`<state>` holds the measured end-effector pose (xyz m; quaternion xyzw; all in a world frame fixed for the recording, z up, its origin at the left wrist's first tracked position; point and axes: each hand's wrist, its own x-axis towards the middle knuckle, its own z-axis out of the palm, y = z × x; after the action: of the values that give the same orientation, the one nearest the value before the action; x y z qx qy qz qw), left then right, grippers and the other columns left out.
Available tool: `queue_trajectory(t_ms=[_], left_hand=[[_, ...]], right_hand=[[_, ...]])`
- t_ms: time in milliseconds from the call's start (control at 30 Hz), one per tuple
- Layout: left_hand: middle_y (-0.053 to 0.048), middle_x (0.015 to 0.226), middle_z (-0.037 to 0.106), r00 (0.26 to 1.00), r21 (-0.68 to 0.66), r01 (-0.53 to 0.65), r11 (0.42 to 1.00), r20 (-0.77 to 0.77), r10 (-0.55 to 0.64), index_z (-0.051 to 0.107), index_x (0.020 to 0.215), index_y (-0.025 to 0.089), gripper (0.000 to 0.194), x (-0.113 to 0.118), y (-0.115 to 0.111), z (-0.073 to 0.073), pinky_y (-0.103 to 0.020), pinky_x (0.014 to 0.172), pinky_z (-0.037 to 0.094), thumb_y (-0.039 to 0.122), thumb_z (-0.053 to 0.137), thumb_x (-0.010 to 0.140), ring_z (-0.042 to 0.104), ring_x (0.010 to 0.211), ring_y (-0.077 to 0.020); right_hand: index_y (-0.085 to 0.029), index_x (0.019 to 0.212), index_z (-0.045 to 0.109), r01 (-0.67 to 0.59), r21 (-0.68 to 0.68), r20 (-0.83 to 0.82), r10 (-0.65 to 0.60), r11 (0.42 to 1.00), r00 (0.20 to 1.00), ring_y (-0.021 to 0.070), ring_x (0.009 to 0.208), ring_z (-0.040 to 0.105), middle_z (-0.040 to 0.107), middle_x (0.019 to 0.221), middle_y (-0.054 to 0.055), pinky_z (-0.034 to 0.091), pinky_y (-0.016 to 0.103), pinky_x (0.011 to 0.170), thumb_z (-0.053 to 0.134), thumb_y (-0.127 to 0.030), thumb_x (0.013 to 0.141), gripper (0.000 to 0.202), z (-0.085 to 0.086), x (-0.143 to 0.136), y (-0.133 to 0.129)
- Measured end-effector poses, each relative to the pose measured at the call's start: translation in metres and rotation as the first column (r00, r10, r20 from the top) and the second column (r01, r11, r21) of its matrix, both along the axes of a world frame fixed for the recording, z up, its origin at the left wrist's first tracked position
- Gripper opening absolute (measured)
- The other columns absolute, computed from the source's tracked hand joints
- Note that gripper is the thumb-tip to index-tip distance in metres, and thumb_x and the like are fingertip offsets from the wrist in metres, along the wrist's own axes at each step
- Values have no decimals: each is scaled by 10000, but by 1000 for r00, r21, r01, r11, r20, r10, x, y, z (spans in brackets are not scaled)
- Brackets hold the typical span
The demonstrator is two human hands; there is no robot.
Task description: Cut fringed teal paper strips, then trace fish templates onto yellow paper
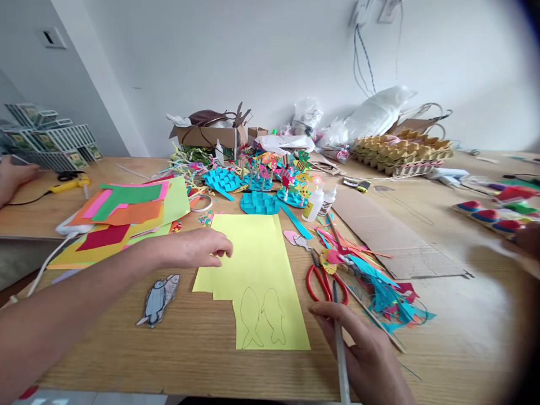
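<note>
A sheet of yellow paper [257, 253] lies in front of me, with two fish outlines [261, 318] drawn in thin lines near its lower edge. My left hand [205, 247] is over the sheet's left side, fingers loosely curled and thumb apart, with nothing visible in it. In my right hand [358, 343] is a pale pencil [340, 343], its dark tip pointing away from me. Just beyond that hand lie red-handled scissors [314, 284], partly behind the pencil tip. Two paper fish cutouts [158, 301] overlap on the table to the left of the sheet.
Coloured paper sheets [126, 202] are stacked at left. Glue bottles [313, 205] stand behind the scissors, near blue woven paper pieces [259, 202]. Cardboard [379, 236], paper scraps [386, 287] and egg trays [400, 152] occupy the right. Other people's hands [14, 177] show at both edges.
</note>
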<state>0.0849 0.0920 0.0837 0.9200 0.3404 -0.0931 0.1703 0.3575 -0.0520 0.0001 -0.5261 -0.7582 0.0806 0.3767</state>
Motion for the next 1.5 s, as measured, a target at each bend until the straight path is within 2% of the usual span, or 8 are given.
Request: queue_trajectory(t_ms=[300, 467, 600, 900, 1133, 1233, 1367, 1500], left_hand=[[-78, 1044, 603, 984, 170, 119, 978, 114, -140, 561, 1090, 171, 346, 106, 37, -31, -272, 792, 407, 133, 555, 746, 552, 964, -201], [-71, 933, 618, 981, 178, 141, 974, 110, -162, 619, 928, 155, 184, 143, 71, -44, -265, 719, 406, 205, 552, 764, 555, 894, -199], [-69, 861, 615, 980, 166, 169, 972, 77, -183, 618, 853, 131, 179, 161, 86, -50, -290, 670, 398, 272, 575, 751, 553, 821, -201], [-53, 735, 597, 962, 115, 265, 957, 43, -271, 593, 731, 156, 82, 186, 91, -60, -263, 541, 343, 203, 605, 665, 549, 698, -213], [-28, 765, 564, 958, 58, 256, 965, 118, -261, 536, 823, 171, 219, 190, 90, -62, -254, 532, 328, 146, 620, 623, 522, 707, -195], [4, 685, 520, 959, 7, 237, 972, 160, -235, 511, 761, 173, 168, 186, 86, -54, -245, 524, 315, 120, 604, 631, 508, 674, -172], [24, 678, 496, 958, -114, 196, 974, 236, -165, 475, 707, 171, 99, 174, 77, -34, -220, 529, 332, 125, 559, 682, 517, 678, -141], [47, 650, 521, 954, -348, 259, 901, 237, -183, 505, 803, 181, 99, 156, 52, -19, -194, 478, 372, 120, 498, 727, 547, 563, -106]], right_hand=[[-217, 841, 549, 21, 59, 13, -22, 998, 1000, 111, 580, 598, 620, 665, -9, 432, 176, 501, 439, -174, 860, 119, 5, 2, 0], [-216, 837, 554, 35, -64, 8, -35, 997, 999, 112, 588, 594, 612, 671, -13, 429, 182, 523, 423, -187, 868, 138, -1, 8, -6], [-218, 829, 549, 22, -95, -12, -23, 995, 1000, 117, 578, 585, 605, 658, -10, 418, 191, 516, 406, -200, 874, 152, -3, 9, -5], [-212, 819, 534, -13, -159, -30, 9, 987, 1000, 109, 601, 581, 603, 676, -15, 408, 184, 543, 396, -172, 867, 152, -3, 11, -2], [-202, 782, 541, -7, -163, -21, 3, 987, 1000, 115, 578, 583, 607, 652, -3, 413, 188, 516, 382, -183, 866, 181, -4, 12, -1], [-204, 787, 550, 15, -166, -10, -17, 986, 1000, 115, 567, 582, 604, 644, -6, 420, 191, 514, 394, -175, 861, 175, -6, 12, -3], [-210, 807, 578, 110, -57, -61, -113, 992, 992, 126, 594, 613, 638, 674, 4, 450, 193, 525, 440, -180, 844, 146, -3, 14, -4], [-217, 868, 589, 274, 38, -161, -265, 961, 951, 148, 666, 645, 682, 764, 20, 491, 214, 593, 514, -206, 813, 93, 6, 15, 0]])
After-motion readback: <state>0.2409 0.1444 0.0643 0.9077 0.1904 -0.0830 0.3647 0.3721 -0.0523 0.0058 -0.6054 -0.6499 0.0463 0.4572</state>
